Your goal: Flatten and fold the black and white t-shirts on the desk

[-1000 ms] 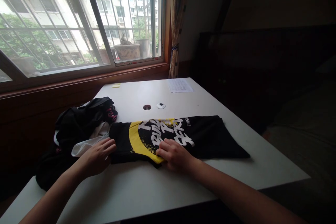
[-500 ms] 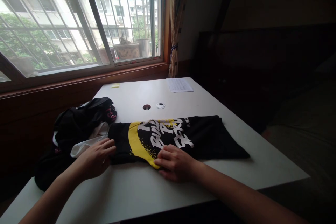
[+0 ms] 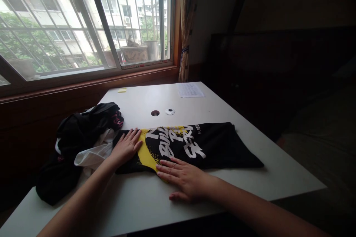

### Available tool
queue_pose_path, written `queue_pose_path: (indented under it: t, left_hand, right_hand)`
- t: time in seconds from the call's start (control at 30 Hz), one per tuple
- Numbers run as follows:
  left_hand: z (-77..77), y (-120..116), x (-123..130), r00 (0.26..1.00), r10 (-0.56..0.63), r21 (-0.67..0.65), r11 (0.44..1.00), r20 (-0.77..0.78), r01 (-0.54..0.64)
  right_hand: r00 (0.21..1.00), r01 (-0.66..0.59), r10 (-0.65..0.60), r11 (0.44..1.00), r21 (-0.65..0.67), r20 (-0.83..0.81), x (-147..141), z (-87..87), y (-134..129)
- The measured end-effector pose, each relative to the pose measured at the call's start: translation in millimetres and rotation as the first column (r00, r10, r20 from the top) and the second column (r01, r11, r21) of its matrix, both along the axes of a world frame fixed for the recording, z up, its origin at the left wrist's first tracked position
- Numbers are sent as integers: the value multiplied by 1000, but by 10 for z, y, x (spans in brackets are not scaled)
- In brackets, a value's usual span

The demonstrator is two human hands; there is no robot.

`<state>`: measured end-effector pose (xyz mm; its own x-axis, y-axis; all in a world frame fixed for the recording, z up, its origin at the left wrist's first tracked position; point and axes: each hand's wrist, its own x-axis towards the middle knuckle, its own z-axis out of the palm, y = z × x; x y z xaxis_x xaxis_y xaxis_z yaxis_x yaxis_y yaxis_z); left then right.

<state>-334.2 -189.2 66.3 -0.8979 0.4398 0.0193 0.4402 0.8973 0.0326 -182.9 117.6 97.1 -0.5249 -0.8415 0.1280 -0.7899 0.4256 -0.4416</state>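
Note:
A black garment (image 3: pixel 219 144) with a yellow patch and white lettering lies folded into a long strip on the white table (image 3: pixel 244 189). My left hand (image 3: pixel 126 147) rests flat on its left end, fingers spread over the black cloth and the edge of the yellow. Lower down, my right hand (image 3: pixel 185 179) lies with fingers stretched out over the near edge of the yellow patch, its thumb on the table side. Left of the strip is a heap of black clothes (image 3: pixel 80 129) with a white cloth (image 3: pixel 94 155) among them, close to my left forearm.
Behind the strip are a round hole (image 3: pixel 155 113) in the tabletop and a white disc (image 3: pixel 170 112). Farther back lie paper sheets (image 3: pixel 190 90) and a yellow note (image 3: pixel 122 90). A barred window and a tied curtain (image 3: pixel 184 59) stand beyond the table.
My left hand has moved up and right onto the garment, its fingers now spread. My right hand has opened from a bent grip at the near edge and flattened, shifting slightly left.

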Motion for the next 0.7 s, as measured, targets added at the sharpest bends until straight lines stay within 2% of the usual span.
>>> queue_pose_path:
  t: [0.13,0.23,0.33,0.43,0.5,0.6,0.7]
  left_hand:
    - [1,-67,-109,997,72,-17,997,-34,-72]
    - [46,1,-82,992,109,-30,993,-61,-111]
    - [159,218,12,989,67,-33,997,-132,-72]
    - [270,558,92,975,-149,-31,989,-163,146]
    - [287,780,96,963,-242,-17,970,-120,241]
    - [216,973,22,972,-224,-4,974,-66,225]
    - [113,952,-85,984,-173,2,985,-47,174]
  right_hand:
    - [997,3,-1,1000,-26,77,78,85,22]
    - [989,16,-6,998,-68,145,33,178,88]
    - [975,176,-158,979,-103,159,-216,207,187]
    - [905,425,-423,901,-84,40,-607,79,265]
    - [862,505,-505,863,1,-41,-843,-63,295]
    - [848,529,-519,842,106,-108,-1040,-242,342]
    - [826,563,-547,816,130,-139,-1071,-322,482]
